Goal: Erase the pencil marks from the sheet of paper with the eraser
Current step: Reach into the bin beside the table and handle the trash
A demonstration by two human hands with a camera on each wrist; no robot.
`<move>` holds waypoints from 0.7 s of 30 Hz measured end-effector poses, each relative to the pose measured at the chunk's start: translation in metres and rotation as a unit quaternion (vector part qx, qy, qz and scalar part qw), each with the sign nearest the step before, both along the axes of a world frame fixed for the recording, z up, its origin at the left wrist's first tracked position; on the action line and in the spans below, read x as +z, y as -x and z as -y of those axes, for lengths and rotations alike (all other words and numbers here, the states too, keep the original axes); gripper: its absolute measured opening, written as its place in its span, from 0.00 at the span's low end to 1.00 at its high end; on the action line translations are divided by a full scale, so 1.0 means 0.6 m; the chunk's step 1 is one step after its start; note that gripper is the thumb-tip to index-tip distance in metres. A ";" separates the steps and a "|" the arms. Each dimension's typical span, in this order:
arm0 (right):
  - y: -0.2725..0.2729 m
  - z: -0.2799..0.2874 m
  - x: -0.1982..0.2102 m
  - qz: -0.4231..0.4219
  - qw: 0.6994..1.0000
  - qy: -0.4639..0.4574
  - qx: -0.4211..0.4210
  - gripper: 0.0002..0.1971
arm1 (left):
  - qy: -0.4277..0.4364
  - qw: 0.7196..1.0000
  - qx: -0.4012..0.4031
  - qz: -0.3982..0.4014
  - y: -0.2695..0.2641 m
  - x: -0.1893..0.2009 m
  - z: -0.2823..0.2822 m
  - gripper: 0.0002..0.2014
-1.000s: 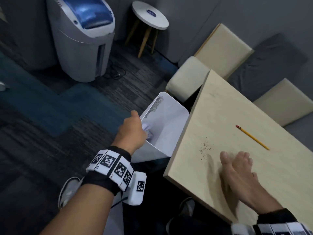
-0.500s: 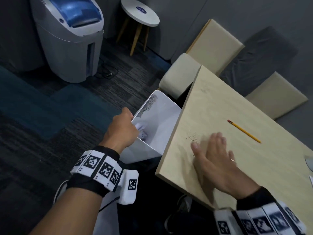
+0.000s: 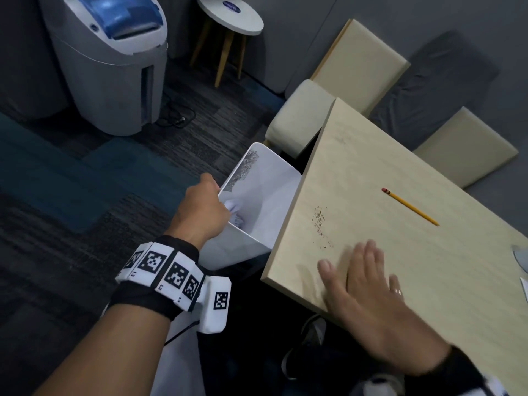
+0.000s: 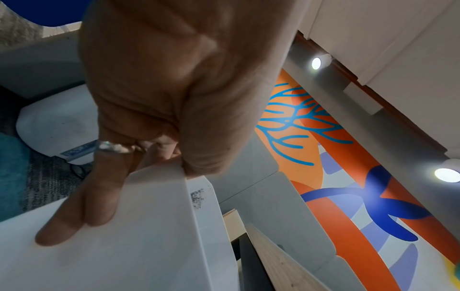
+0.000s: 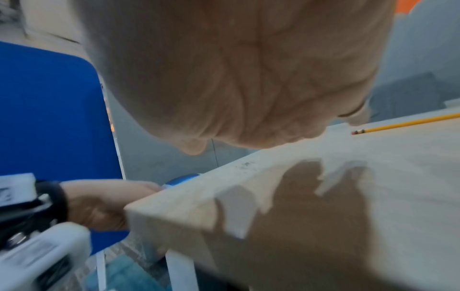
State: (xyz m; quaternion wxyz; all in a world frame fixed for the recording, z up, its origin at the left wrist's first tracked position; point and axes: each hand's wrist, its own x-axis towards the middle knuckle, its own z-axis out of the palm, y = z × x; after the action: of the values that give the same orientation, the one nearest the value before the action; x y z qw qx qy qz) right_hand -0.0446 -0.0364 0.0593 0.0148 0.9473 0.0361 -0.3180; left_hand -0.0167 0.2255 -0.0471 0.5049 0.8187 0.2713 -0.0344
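From the head view, the left hand [image 3: 201, 212] grips the near rim of a white bin [image 3: 268, 178] held beside the left edge of the bench [image 3: 428, 267], its opening just below the benchtop. The right hand [image 3: 368, 292] lies flat over the bench's near corner, fingers [image 3: 371, 250] straight and spread, just behind a patch of dark crumbs [image 3: 321, 224] that sits close to the left edge. A yellow pencil [image 3: 410, 206] lies well apart from the hand, farther in. Crumpled white stuff [image 3: 235, 212] sits inside the bin beside the left knuckles, and a grey smear of crumbs [image 3: 245, 170] clings to the inner wall.

The left wrist view shows what the head view hides: the fingers [image 4: 82, 212] lie pressed along the outside of the bin wall [image 4: 139, 246] while the thumb hooks over the rim, so the wall is pinched between them; a ring shows on one finger. It also shows the bench edge [image 4: 278, 263] just beside the bin's far wall. The right wrist view, blurred, shows the palm [image 5: 236, 78] raised a little over the benchtop with its shadow beneath, the pencil's eraser end [image 5: 358, 132] beyond, and the left hand [image 5: 99, 202] below the corner.

Only white slivers show at the right border of the head view; I cannot tell whether they are the sheet of paper, and the eraser is out of sight. To the left lies carpet [image 3: 71, 195], with a shredder [image 3: 114, 61] and a stool [image 3: 228, 18] well away from the bin.
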 end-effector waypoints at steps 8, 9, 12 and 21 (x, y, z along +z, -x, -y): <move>-0.013 -0.117 -0.042 0.053 0.997 -0.053 0.006 0.56 | 0.007 1.000 0.011 -0.010 0.011 0.020 0.008 0.10; -0.028 -0.122 -0.037 0.058 0.996 -0.069 0.011 0.55 | 0.008 1.000 0.012 -0.009 0.012 0.022 0.009 0.11; -0.046 -0.086 -0.018 0.078 0.996 -0.047 -0.003 0.57 | 0.004 1.000 0.010 -0.012 0.012 0.020 0.006 0.12; -0.055 -0.138 -0.047 0.069 0.997 -0.025 0.001 0.57 | -0.004 1.000 0.000 -0.019 0.006 0.009 0.003 0.12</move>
State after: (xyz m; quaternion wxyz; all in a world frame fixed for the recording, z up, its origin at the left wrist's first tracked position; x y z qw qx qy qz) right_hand -0.0118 0.0462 0.0313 -0.0056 0.9670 0.0438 -0.2508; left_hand -0.0202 0.2240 -0.0415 0.4960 0.8201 0.2812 -0.0487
